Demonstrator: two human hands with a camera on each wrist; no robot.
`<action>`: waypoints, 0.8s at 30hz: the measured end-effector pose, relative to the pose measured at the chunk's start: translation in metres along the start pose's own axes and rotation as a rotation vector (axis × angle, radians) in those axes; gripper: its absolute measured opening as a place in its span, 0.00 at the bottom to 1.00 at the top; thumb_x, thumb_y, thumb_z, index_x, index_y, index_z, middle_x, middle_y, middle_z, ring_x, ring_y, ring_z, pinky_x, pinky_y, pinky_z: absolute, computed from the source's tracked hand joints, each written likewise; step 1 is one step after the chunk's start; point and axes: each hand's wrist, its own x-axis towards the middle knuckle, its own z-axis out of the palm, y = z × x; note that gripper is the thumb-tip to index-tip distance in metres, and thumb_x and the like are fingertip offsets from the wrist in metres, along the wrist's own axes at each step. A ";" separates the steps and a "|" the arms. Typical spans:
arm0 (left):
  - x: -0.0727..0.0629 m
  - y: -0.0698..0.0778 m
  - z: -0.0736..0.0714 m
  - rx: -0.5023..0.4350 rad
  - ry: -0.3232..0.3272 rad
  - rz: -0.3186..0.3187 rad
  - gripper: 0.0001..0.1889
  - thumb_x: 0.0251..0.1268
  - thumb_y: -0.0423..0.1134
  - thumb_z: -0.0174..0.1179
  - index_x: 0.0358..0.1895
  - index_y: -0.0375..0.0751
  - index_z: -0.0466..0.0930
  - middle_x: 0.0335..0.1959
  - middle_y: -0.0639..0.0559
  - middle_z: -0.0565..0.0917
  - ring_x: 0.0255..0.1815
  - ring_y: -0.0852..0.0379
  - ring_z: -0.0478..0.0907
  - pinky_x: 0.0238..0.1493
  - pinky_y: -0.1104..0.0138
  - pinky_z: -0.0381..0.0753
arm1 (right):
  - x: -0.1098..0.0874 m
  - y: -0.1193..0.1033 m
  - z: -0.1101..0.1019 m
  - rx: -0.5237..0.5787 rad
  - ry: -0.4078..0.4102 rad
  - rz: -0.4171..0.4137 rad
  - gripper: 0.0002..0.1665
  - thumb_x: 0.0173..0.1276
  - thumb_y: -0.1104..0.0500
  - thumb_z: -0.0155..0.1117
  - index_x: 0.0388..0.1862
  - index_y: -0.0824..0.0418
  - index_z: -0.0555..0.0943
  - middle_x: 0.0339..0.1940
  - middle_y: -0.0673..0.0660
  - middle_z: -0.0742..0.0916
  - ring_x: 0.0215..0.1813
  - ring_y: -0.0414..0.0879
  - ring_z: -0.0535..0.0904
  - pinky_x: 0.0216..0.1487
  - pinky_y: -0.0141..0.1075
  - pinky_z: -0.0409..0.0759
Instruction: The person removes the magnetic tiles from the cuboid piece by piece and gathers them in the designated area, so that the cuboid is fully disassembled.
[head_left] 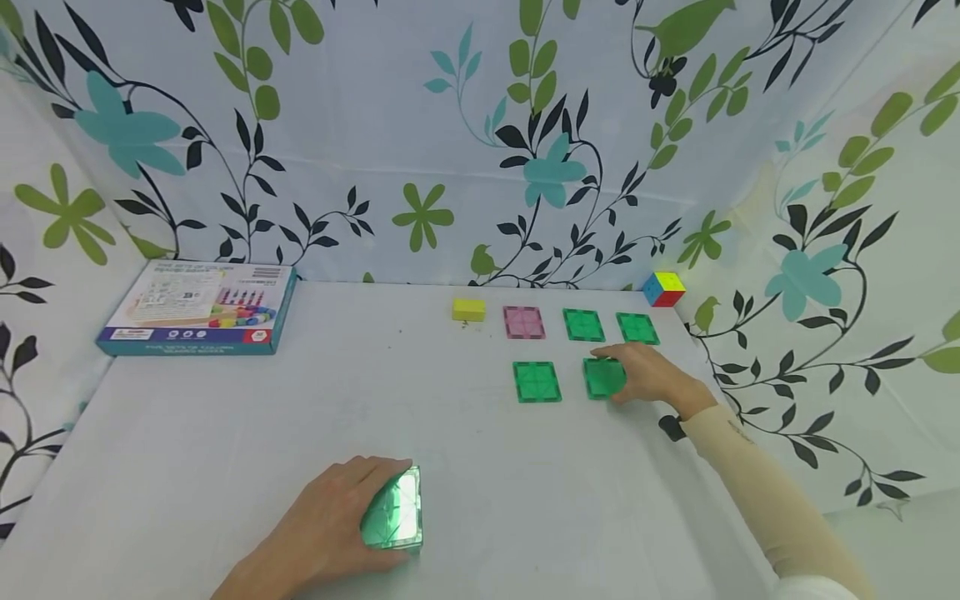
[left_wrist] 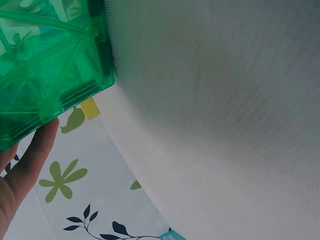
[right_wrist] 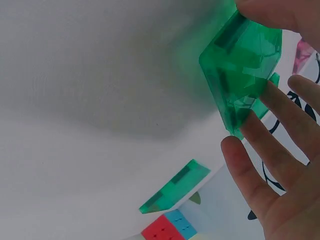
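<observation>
In the head view my left hand (head_left: 337, 517) grips a see-through green block of magnetic tiles (head_left: 393, 510) near the table's front, thumb on the near side and fingers on the far side. The left wrist view shows its ribbed green faces (left_wrist: 45, 75) close up. At the right, my right hand (head_left: 648, 377) holds a single green magnetic tile (head_left: 600, 379) between thumb and fingertips. That tile (right_wrist: 240, 65) looks tilted in the right wrist view. Left of it lies another green tile (head_left: 537, 382); behind are two more green tiles (head_left: 583, 325) (head_left: 637, 328) and a pink tile (head_left: 523, 322).
A yellow block (head_left: 468, 310) stands left of the pink tile. At the back right corner sits a colored puzzle cube (head_left: 664, 289). A flat teal-edged box (head_left: 198, 308) lies at the back left of the white table (head_left: 315, 408). Leaf-patterned cloth (head_left: 360, 125) hangs behind.
</observation>
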 end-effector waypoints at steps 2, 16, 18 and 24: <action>0.000 0.000 0.000 0.000 0.006 0.005 0.46 0.37 0.67 0.79 0.66 0.57 0.76 0.54 0.65 0.81 0.49 0.64 0.77 0.51 0.60 0.82 | 0.001 0.000 0.000 0.001 -0.025 0.010 0.49 0.51 0.55 0.85 0.73 0.58 0.75 0.72 0.61 0.80 0.72 0.64 0.73 0.70 0.63 0.73; 0.001 0.001 0.000 0.009 0.012 0.007 0.46 0.37 0.67 0.79 0.65 0.56 0.76 0.54 0.65 0.81 0.49 0.64 0.77 0.50 0.60 0.82 | 0.001 0.001 0.008 0.040 -0.075 0.065 0.48 0.55 0.58 0.83 0.75 0.55 0.73 0.73 0.63 0.78 0.72 0.64 0.71 0.72 0.62 0.71; 0.001 0.001 0.000 0.009 0.015 0.007 0.46 0.36 0.66 0.79 0.65 0.56 0.76 0.53 0.65 0.81 0.48 0.64 0.77 0.50 0.61 0.82 | 0.000 0.001 0.009 0.042 -0.069 0.073 0.48 0.55 0.58 0.82 0.75 0.54 0.73 0.73 0.62 0.78 0.72 0.64 0.71 0.72 0.62 0.71; 0.001 0.003 0.000 -0.008 -0.024 -0.023 0.46 0.38 0.67 0.78 0.66 0.56 0.76 0.54 0.65 0.82 0.49 0.65 0.77 0.51 0.60 0.83 | -0.006 -0.009 0.011 0.056 -0.002 0.030 0.48 0.56 0.54 0.82 0.75 0.55 0.72 0.74 0.61 0.77 0.74 0.64 0.70 0.73 0.63 0.70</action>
